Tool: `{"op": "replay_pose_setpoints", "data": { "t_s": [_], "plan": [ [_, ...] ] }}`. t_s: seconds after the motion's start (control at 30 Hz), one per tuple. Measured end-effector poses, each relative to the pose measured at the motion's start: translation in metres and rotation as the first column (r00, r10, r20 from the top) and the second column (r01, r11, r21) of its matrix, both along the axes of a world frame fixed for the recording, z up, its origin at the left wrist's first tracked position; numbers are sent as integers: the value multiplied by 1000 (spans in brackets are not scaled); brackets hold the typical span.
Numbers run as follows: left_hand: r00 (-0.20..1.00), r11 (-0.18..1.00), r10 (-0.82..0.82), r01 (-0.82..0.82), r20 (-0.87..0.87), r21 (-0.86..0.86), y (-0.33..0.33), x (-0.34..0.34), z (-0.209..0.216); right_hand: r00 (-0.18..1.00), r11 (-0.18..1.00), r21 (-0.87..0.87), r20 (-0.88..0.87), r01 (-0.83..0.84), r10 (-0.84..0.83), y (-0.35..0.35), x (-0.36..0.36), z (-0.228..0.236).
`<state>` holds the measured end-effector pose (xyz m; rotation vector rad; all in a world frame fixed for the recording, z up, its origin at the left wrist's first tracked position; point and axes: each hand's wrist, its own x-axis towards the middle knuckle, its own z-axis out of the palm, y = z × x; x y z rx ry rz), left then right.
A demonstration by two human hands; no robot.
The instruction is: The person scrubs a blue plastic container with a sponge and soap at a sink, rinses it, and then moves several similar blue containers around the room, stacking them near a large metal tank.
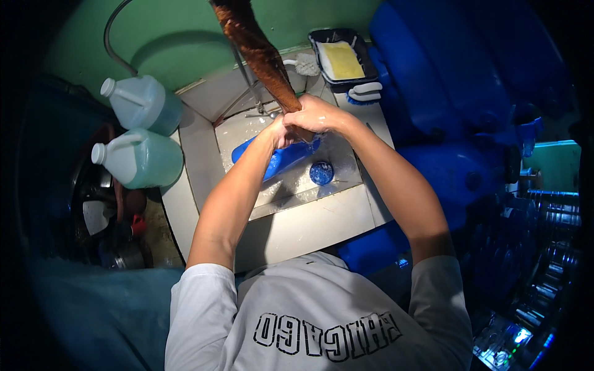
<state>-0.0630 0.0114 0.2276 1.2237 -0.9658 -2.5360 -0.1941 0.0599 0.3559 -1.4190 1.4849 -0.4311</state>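
Observation:
Over a tiled sink [337, 191], my left hand [281, 132] and my right hand [315, 116] are close together, both closed around the lower end of a long, shiny reddish-brown strip [263, 52]. The strip comes down from the top edge and narrows toward my hands; its material is unclear. Wet patches shine on my right hand. Beneath my hands a blue plastic container [288, 159] lies in the sink, partly covered by my left forearm. A round blue cap-like piece [321, 173] rests to its right. Behind my hands is a metal tap [263, 113].
Two translucent jugs [145, 105] of bluish liquid stand left of the sink. A dark tray [346, 55] with a yellow sponge, a white-handled brush [365, 93] and a white round brush [306, 64] sit at the back. Large blue containers [445, 74] crowd the right side.

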Motion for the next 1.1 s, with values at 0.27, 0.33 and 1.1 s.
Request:
{"op": "replay_pose_setpoints", "data": {
  "t_s": [0.27,0.33,1.1],
  "plan": [
    [996,999,26,-30,-84,-40,-43,-29,-11,998,987,-159,-56,31,-41,-38,-24,-6],
    [989,997,70,-71,-134,-9,-51,-29,-4,998,985,-169,-65,13,-25,-49,-25,-9],
    [994,989,-7,23,110,-144,-37,26,-24,995,995,11,29,-97,96,-43,6,-14]
  ]
}}
